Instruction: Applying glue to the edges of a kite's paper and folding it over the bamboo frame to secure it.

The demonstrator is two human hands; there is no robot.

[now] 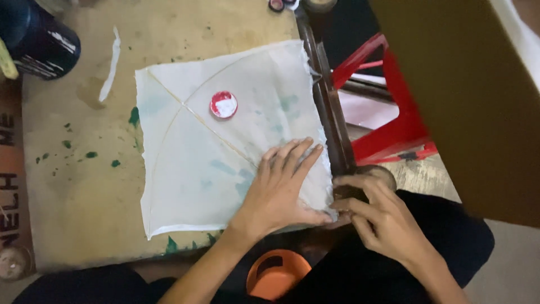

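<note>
A white paper kite [214, 157] with thin crossed sticks lies flat on a worn wooden board [79, 186]. A small red lid [224, 104] with white paste sits on the kite near its middle. My left hand [281, 188] presses flat on the kite's near right corner, fingers spread. My right hand [374, 217] is just off the board's right edge, its fingertips pinching at the kite's corner edge beside my left thumb. What lies between those fingers is hidden.
Green paint spots and a white paper strip [111, 65] mark the board. A dark blue container [36, 36] stands at the far left. A red plastic stool [388, 112] is at the right, a large brown cardboard sheet [467, 95] beyond it. An orange bowl [275, 273] sits below.
</note>
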